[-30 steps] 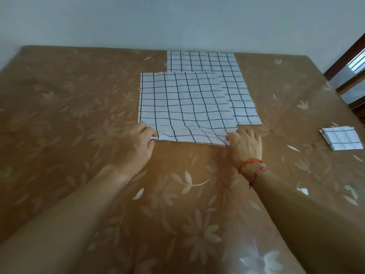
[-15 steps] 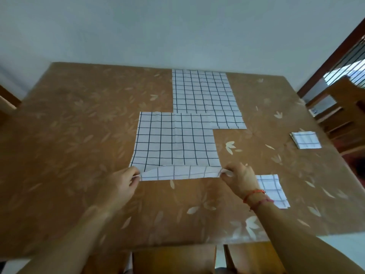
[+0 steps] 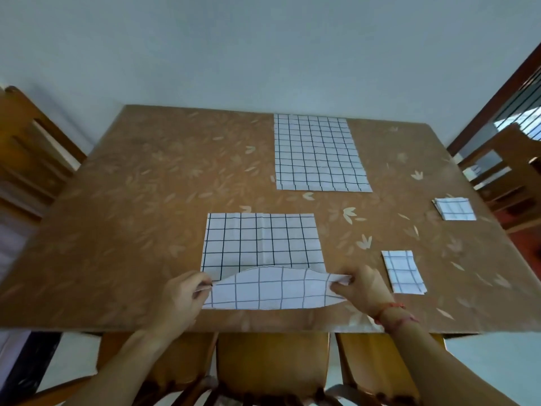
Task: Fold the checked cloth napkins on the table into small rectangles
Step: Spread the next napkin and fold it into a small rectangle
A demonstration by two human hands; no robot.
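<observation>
A white napkin with a black check [image 3: 262,244] lies near the front edge of the brown table [image 3: 140,218]. Its near edge is lifted and turned back, showing the paler underside. My left hand [image 3: 183,297] pinches the near left corner. My right hand [image 3: 361,290] pinches the near right corner. A second checked napkin [image 3: 319,153] lies flat at the far side, apart from the first. A small folded napkin [image 3: 404,271] sits just right of my right hand. Another folded one [image 3: 455,208] rests by the table's right edge.
The table carries a leaf-patterned cover. Wooden chairs stand at the left [image 3: 26,159], at the right [image 3: 509,171] and tucked under the near edge [image 3: 272,367]. A pale wall runs behind the table.
Both hands have pulled the near napkin toward me, off the far napkin it overlapped. Its near edge is now raised higher and turned back further. The view has drawn back from the table.
</observation>
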